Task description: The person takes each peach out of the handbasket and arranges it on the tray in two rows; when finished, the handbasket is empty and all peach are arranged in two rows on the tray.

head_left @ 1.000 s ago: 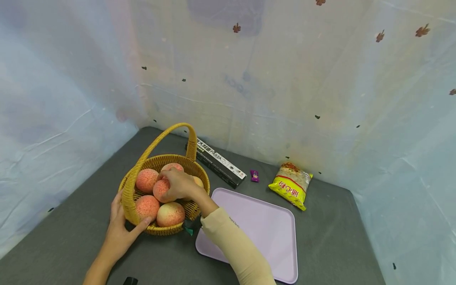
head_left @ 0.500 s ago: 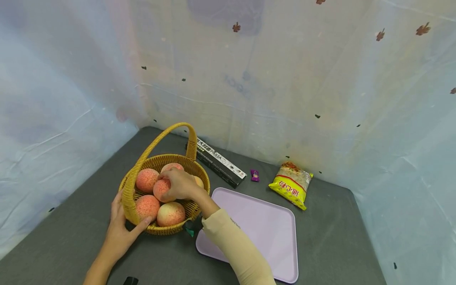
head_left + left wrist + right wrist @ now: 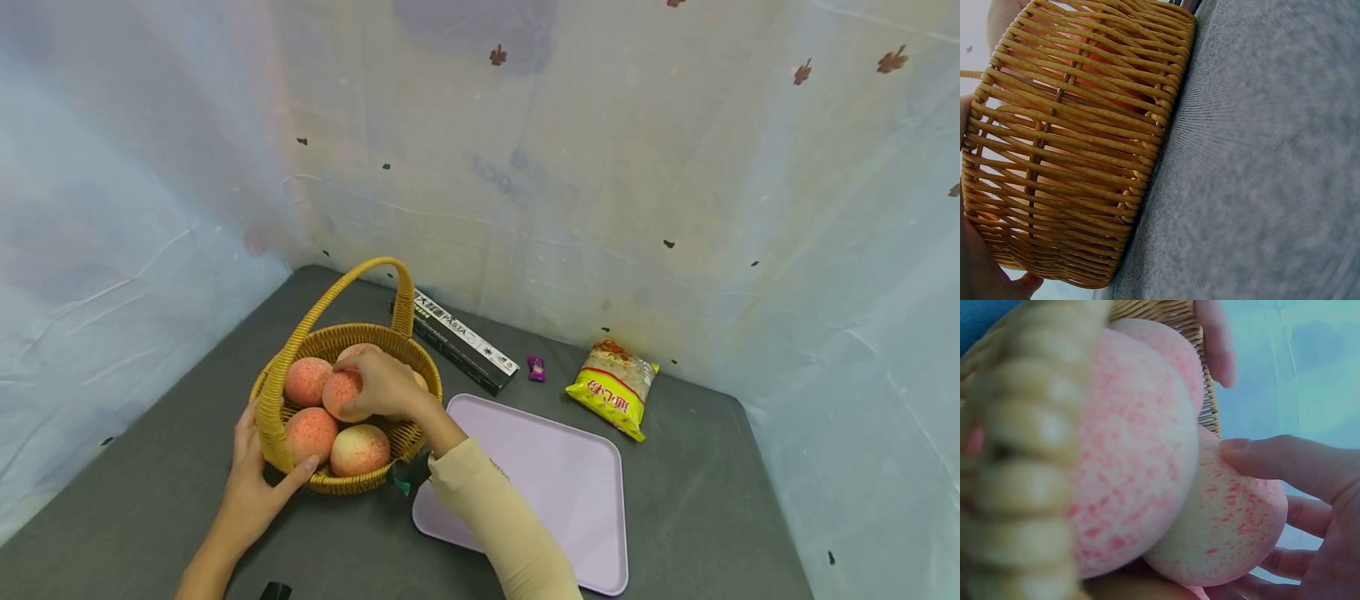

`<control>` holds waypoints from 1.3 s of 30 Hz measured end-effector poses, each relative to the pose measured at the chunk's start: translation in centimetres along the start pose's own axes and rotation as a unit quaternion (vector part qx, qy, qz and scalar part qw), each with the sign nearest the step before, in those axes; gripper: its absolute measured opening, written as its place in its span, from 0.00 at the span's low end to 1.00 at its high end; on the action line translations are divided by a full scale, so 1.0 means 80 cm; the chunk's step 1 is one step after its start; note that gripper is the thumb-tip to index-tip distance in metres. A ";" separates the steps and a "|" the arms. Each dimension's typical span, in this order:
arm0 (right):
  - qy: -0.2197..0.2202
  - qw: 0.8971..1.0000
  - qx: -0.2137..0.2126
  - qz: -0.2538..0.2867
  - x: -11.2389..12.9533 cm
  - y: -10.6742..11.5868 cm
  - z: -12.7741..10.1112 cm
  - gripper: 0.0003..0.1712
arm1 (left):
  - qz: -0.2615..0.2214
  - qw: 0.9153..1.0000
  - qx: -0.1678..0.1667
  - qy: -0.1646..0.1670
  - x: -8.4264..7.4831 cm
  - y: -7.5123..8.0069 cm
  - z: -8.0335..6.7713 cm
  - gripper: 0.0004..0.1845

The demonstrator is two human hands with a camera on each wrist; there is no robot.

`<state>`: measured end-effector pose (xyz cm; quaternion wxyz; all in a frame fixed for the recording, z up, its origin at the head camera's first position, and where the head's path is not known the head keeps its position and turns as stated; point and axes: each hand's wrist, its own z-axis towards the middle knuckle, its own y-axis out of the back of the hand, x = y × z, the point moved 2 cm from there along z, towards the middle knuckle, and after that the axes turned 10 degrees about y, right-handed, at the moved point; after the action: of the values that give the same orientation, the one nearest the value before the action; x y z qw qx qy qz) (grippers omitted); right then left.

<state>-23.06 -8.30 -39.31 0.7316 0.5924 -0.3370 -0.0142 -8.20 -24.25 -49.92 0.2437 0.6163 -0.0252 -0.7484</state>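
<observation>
A dark grey, finely textured table (image 3: 690, 500) with rounded far corners carries everything. On it a lilac tray (image 3: 555, 483) lies flat. Just left of the tray stands a yellow-brown wicker basket (image 3: 345, 485). Beyond the tray's far edge lie a black-and-white pasta box (image 3: 465, 346), a small purple packet (image 3: 536, 369) and, farther right, a yellow bag (image 3: 615, 387).

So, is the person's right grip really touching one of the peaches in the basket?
Touching. The right wrist view shows it: the thumb of the right grip lies against a peach, with no gap.
</observation>
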 end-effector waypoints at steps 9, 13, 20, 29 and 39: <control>-0.006 1.000 -0.010 0.014 -0.001 0.010 -0.005 0.30 | -0.002 1.000 0.000 0.000 0.000 0.000 0.000 0.43; -0.008 1.000 -0.019 0.019 -0.002 0.014 -0.007 0.30 | 0.000 1.000 0.004 0.006 0.000 0.000 -0.001 0.43; -0.001 0.999 -0.020 0.039 -0.005 0.021 -0.009 0.32 | 0.005 1.000 0.003 0.009 -0.002 0.000 0.000 0.44; 0.009 0.998 -0.031 0.060 -0.008 0.034 -0.017 0.31 | 0.006 1.000 0.005 0.014 -0.002 0.000 0.000 0.47; 0.004 0.995 -0.040 0.093 -0.011 0.044 -0.031 0.32 | 0.003 1.000 0.003 0.007 0.000 0.000 0.001 0.48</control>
<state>-23.79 -4.75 -36.78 0.7544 0.5289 -0.3864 0.0427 -8.24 -24.30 -49.90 0.2442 0.6221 -0.0280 -0.7434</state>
